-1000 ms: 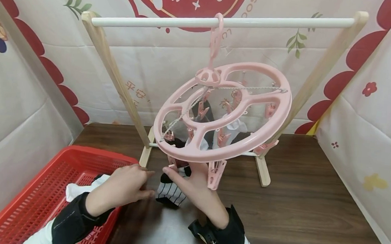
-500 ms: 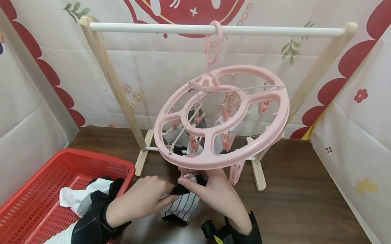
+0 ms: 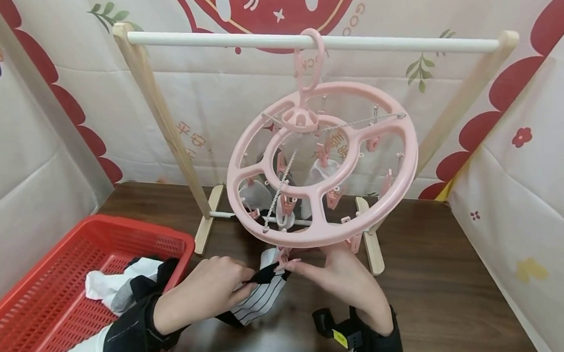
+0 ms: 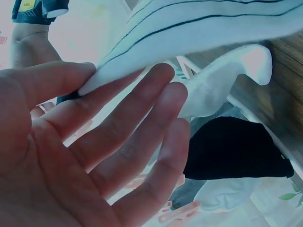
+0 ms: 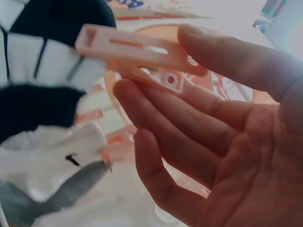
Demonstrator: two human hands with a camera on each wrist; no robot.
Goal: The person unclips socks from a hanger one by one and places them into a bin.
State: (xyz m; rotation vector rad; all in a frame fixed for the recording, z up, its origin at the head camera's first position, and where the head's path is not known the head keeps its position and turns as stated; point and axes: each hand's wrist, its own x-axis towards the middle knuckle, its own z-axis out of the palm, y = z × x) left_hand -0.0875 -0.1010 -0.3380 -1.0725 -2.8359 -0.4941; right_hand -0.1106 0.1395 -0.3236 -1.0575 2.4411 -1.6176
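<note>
My left hand [image 3: 209,289] pinches the black cuff of a white sock with thin black stripes [image 3: 265,300] between thumb and index finger; its other fingers are loosely extended in the left wrist view. My right hand [image 3: 350,280] pinches a pink clothespin [image 5: 137,49] between thumb and fingers, under the near rim of the round pink hanger [image 3: 324,236]. The sock's black edge is right at the clothespin's tip. A white sock [image 3: 322,172] and a grey one [image 3: 257,195] hang from other clips of the hanger, partly hidden by its rings.
The hanger hooks over the white rod [image 3: 198,38] of a wooden stand [image 3: 163,116]. At the left, a red basket [image 3: 32,290] contains several white, grey and black socks [image 3: 123,284]. Printed cloth walls [image 3: 515,209] enclose the brown table [image 3: 448,291].
Both hands have moved right with the sock and the clothespin. My left hand, empty a second ago, now pinches the sock's cuff. The hanger has swung and turned slightly.
</note>
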